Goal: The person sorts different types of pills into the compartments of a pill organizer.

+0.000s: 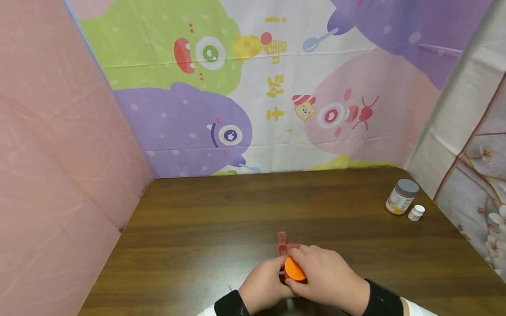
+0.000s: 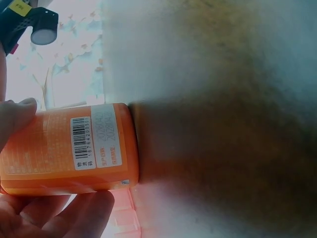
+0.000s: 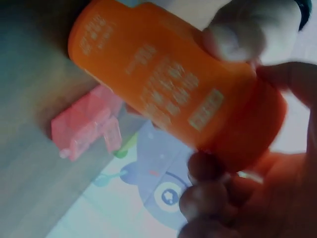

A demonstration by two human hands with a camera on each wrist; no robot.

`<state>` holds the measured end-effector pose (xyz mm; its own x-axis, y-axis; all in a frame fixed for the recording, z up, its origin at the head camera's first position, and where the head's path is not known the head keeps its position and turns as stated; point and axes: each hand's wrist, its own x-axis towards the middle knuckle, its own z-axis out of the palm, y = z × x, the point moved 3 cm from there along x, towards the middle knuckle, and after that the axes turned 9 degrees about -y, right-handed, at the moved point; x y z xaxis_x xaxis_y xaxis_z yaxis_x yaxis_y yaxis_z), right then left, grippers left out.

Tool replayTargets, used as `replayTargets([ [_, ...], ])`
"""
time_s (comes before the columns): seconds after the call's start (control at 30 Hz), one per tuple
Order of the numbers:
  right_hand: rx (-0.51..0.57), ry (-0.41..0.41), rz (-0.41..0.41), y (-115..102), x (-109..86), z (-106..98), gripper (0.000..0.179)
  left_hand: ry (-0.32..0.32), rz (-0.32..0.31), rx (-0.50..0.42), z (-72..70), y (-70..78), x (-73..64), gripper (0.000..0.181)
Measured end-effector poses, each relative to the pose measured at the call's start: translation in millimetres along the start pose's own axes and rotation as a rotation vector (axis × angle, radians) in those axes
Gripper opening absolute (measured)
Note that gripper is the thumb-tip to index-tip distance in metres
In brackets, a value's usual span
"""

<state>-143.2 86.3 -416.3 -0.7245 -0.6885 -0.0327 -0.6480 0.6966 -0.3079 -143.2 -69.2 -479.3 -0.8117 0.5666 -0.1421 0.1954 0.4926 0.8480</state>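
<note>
In the head view, an orange plastic bottle stands between my two hands near the front of the table. My left hand grips its body; the left wrist view shows thumb and fingers around the printed side of the bottle, which has a barcode label. My right hand holds the cap end, with thumb and fingers curled around the orange cap in the right wrist view. Just beyond the hands lies a pinkish-red plastic pill box, partly hidden by them; one small lid on it sticks up.
A white jar with a grey lid stands at the table's far right, with a small white bottle beside it. Printed cloth hangs along the back edge of the brown wooden table. More cloth borders both sides.
</note>
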Motion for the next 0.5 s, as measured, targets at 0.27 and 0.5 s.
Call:
replayTargets([
  [0.27,0.021,-0.104,-0.133,3,-1.6,-9,0.046,0.012,-0.002,0.051,-1.5,-0.4,-0.9,0.050],
  [0.5,0.019,-0.082,-0.305,2,-2.1,-12,0.049,0.019,0.046,0.014,-1.1,1.0,-2.1,0.044],
])
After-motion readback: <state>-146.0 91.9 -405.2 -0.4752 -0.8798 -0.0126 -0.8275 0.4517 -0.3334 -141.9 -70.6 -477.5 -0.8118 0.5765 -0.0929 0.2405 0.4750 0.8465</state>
